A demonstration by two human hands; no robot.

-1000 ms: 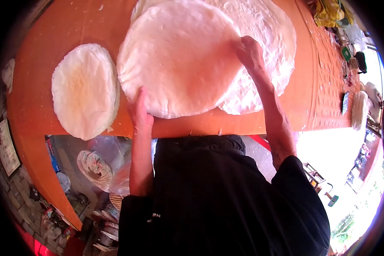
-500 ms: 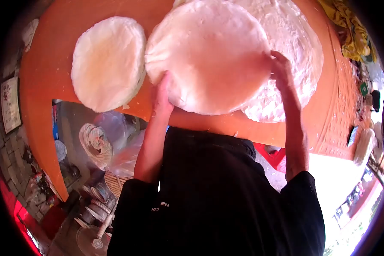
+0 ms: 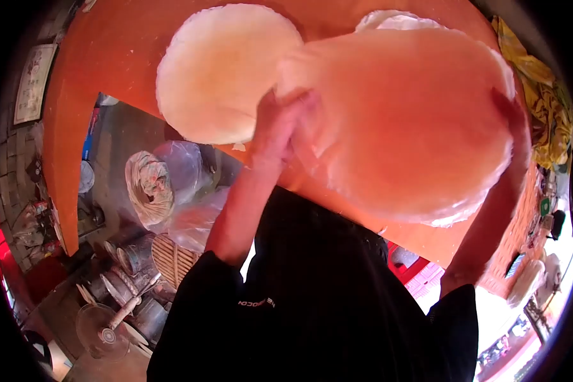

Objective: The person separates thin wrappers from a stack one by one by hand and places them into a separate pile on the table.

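Nearest, the wearer's black shirt (image 3: 312,312) carries small white lettering on its front. To its left, at a lower level, are a round disc (image 3: 99,331), a slatted object (image 3: 173,262) and assorted metal pieces; a red item (image 3: 409,270) shows to the right, just past the shirt and below the table edge.

Farther in on the left, below the tabletop, a bundled pale cloth (image 3: 149,190) lies against clear plastic (image 3: 200,219).

At the near side of the orange table (image 3: 124,54), both hands grip one large, thin, pale sheet (image 3: 401,124). The left hand (image 3: 280,124) is closed on its left side, where the material is gathered into folds. The right hand (image 3: 508,114) is at the right edge, partly covered by the sheet; its exact finger position cannot be told. The sheet is spread between the hands above the right part of the tabletop, its surface slightly blurred.

Left of it, a round pale piece (image 3: 226,73) lies flat on the table, close to the left hand. Beyond the held sheet, the rim of another pale piece (image 3: 401,20) shows.

At far right is crumpled yellow material (image 3: 544,114); at far left, a framed sheet with markings (image 3: 34,83).
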